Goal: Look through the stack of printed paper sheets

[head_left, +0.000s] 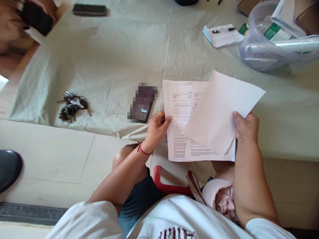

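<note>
Pinched at their left edge by my left hand [159, 127] are several printed sheets [177, 132] covered in small text. They reach past the table's front edge above my lap. My right hand [246, 126] grips a blank-looking sheet [221, 109] by its right side, thumb on top. That sheet lies slanted over the printed ones and hides part of their text. A smartphone [143, 106], partly pixelated, rests on the cloth just left of my left hand.
A bunch of keys [74, 106] lies at the left on the cloth-covered table [119, 56]. At the far right stands a clear plastic tub [259, 56] beside a notepad [224, 36] with a pen. Another person's hand with a phone [37, 16] shows at upper left.
</note>
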